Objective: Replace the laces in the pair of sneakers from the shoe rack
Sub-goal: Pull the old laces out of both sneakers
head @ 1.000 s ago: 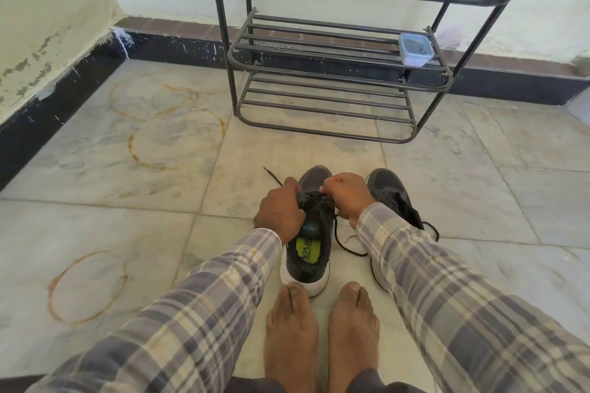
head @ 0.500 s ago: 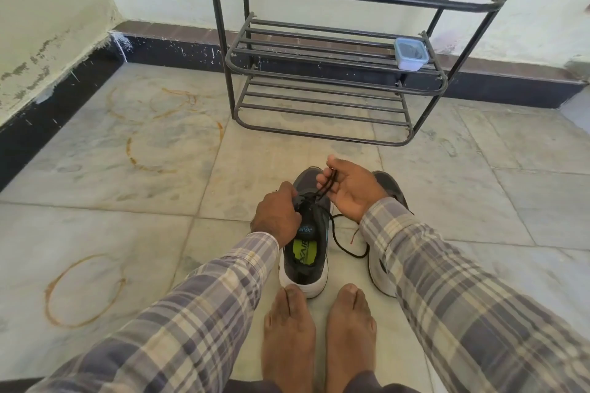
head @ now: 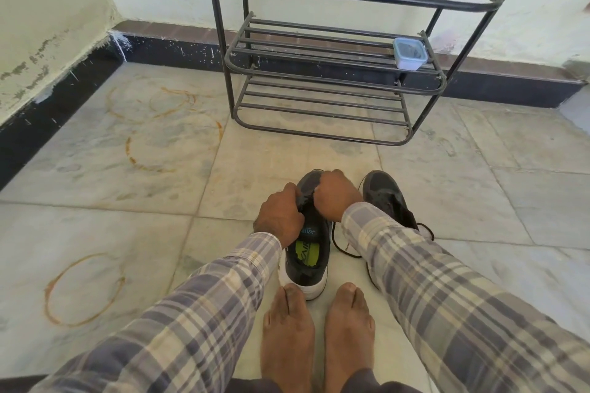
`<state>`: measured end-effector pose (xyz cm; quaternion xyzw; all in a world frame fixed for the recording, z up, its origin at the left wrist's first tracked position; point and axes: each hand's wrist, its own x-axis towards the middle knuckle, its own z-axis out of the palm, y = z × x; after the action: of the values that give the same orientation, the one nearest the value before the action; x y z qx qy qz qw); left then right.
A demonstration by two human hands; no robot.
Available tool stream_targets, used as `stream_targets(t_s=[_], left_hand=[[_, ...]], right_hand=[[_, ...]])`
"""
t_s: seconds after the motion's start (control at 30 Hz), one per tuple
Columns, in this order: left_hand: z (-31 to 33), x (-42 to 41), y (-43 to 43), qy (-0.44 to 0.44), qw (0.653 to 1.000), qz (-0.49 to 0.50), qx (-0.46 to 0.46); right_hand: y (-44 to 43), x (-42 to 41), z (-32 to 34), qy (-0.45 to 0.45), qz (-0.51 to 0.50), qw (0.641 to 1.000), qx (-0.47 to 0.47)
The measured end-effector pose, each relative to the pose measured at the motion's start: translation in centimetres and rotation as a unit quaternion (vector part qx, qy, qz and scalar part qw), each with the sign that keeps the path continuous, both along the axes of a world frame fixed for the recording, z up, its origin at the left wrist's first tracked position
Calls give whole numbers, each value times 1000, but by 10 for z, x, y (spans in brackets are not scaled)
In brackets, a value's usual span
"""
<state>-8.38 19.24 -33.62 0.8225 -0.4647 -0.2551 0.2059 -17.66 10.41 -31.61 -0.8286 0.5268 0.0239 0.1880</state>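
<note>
In the lower middle of the frame, a dark sneaker (head: 308, 260) with a green insole stands on the floor (head: 134, 201), just above two bare feet (head: 287, 329). The left hand (head: 279, 217) grips its side with curled fingers. The right hand (head: 338, 195) is curled over its front, fingertips hidden, so I cannot tell what they pinch. A black lace (head: 343, 249) loops out below that wrist. The second sneaker (head: 383, 193) sits just to the right. The shoe rack (head: 335, 51) stands at the top, holding a small plastic box (head: 410, 53).
</note>
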Motion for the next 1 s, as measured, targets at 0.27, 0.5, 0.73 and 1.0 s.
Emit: stream_targets(t_s=[0.27, 0.5, 0.73, 1.0], left_hand=[[-1, -4, -1, -8, 1000, 6, 10], [-1, -2, 1, -4, 1000, 16, 7], [-1, -2, 1, -8, 1000, 9, 3], [-1, -2, 3, -12, 999, -49, 12]], right_hand=[[-17, -18, 10, -435, -295, 824, 210], [-17, -9, 11, -560, -318, 716, 271], [-19, -18, -6, -403, -321, 855, 58], [-13, -31, -3, -273, -256, 926, 51]])
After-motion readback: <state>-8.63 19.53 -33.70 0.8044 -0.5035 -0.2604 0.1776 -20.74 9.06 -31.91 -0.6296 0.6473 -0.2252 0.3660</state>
